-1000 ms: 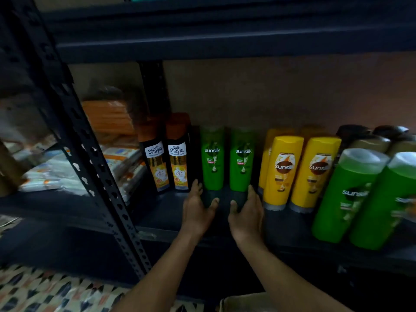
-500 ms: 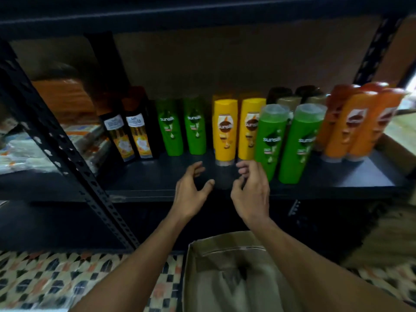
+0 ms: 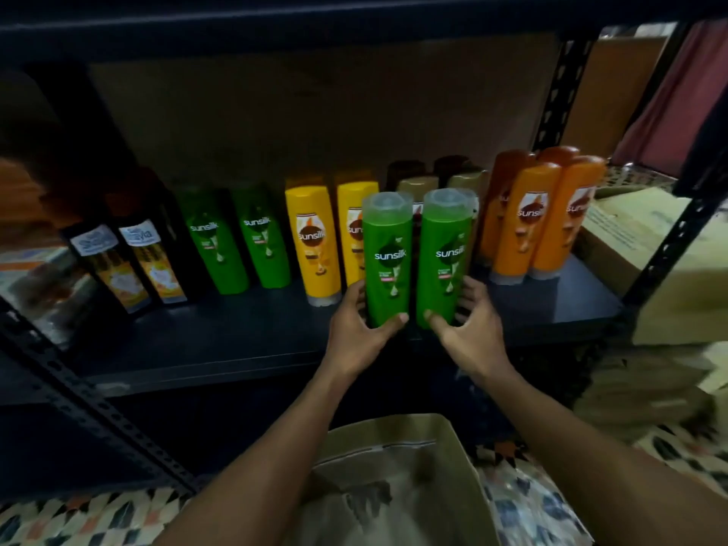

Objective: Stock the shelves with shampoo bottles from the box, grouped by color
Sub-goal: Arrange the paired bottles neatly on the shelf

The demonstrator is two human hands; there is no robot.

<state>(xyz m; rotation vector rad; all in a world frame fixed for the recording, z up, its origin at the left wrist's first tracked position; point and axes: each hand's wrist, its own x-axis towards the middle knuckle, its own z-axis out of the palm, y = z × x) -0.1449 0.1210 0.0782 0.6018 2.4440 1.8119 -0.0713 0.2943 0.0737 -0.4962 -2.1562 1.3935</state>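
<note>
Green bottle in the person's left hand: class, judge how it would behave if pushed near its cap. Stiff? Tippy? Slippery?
Probably tippy: the green bottle is tall and narrow. Likely stiff: its walls show no dent in the grip of the left hand. Its smooth plastic might slip.

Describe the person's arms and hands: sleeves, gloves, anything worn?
Two bare hands, left hand and right hand, no gloves. No rings, watch or bands visible. The left forearm and right forearm are bare to the frame edge; no sleeve shows.
</note>
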